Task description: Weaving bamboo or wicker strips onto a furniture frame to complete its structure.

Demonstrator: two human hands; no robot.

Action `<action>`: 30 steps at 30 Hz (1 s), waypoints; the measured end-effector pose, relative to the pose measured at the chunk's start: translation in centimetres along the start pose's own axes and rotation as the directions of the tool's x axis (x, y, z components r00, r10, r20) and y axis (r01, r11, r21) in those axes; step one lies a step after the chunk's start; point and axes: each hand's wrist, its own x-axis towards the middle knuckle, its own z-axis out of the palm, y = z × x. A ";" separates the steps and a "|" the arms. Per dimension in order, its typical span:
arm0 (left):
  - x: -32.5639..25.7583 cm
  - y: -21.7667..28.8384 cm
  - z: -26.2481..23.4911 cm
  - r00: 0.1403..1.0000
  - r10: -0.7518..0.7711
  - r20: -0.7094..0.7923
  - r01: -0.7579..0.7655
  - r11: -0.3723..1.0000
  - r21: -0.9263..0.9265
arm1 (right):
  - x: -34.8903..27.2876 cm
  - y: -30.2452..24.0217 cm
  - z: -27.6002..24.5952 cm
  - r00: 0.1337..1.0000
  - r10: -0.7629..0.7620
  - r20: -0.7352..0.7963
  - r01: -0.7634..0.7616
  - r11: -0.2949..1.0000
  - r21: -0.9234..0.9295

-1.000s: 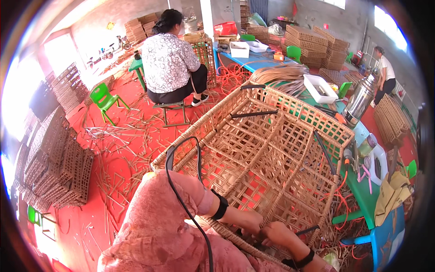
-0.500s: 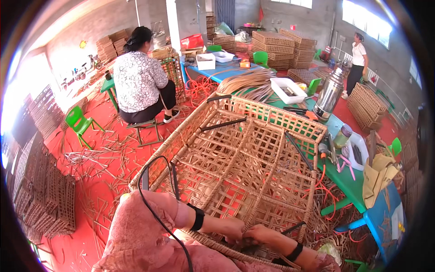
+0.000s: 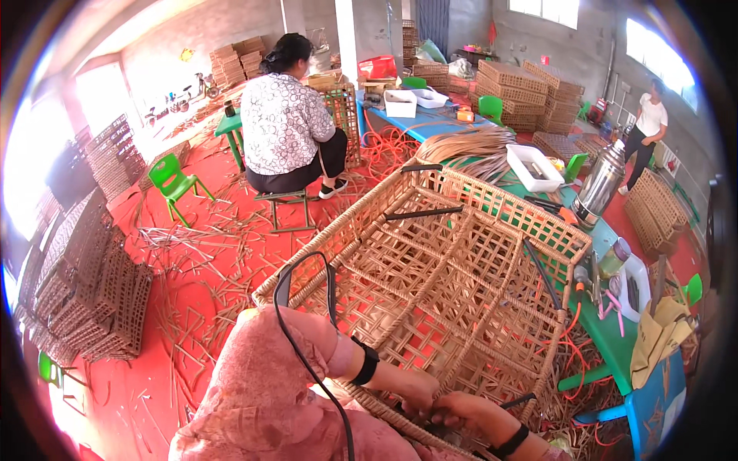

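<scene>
A large open-lattice wicker basket (image 3: 461, 284) lies tilted in front of me, its near rim against my lap. My left hand (image 3: 411, 388) grips the near rim (image 3: 384, 411), fingers curled around the woven edge. My right hand (image 3: 469, 411) is closed close beside it, on the same rim; a thin dark rod-like tool (image 3: 516, 400) sticks out just past it. Both wrists wear black bands. A black cable (image 3: 304, 349) loops over my left sleeve.
A seated person in a patterned shirt (image 3: 286, 127) works with their back to me on a stool. Another person (image 3: 644, 131) stands far right. A green table (image 3: 615, 338) with a steel flask (image 3: 600, 184) and bottles flanks the basket. Stacked lattice panels (image 3: 84, 284) sit left; cane scraps litter the red floor.
The view has shifted, so the basket and the seated person now sit lower in the picture. My hands stay together on the near rim, the right one having moved closer to the left.
</scene>
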 end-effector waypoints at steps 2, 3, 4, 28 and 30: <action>0.1 0.0 0.0 1.000 -0.013 0.000 0.013 1.000 0.009 | 0.4 0.2 -0.5 0.998 0.028 0.062 -0.032 0.997 0.065; 0.4 -0.2 0.1 1.000 -0.018 -0.005 0.018 0.999 0.030 | 0.7 0.4 -0.8 0.992 0.049 0.120 -0.065 0.989 0.131; 0.6 -0.3 0.2 1.000 -0.023 -0.009 0.024 0.998 0.052 | 1.0 0.8 -1.1 0.992 0.049 0.120 -0.065 0.989 0.132; 1.4 -3.4 -2.2 0.982 0.107 0.154 -0.068 0.968 -0.242 | 0.2 0.7 -1.9 0.879 -0.074 0.472 -0.093 0.942 0.322; 1.7 -3.3 -2.2 0.973 0.125 0.192 -0.101 0.986 -0.129 | 0.8 1.4 -2.2 0.845 -0.111 0.522 -0.076 0.943 0.323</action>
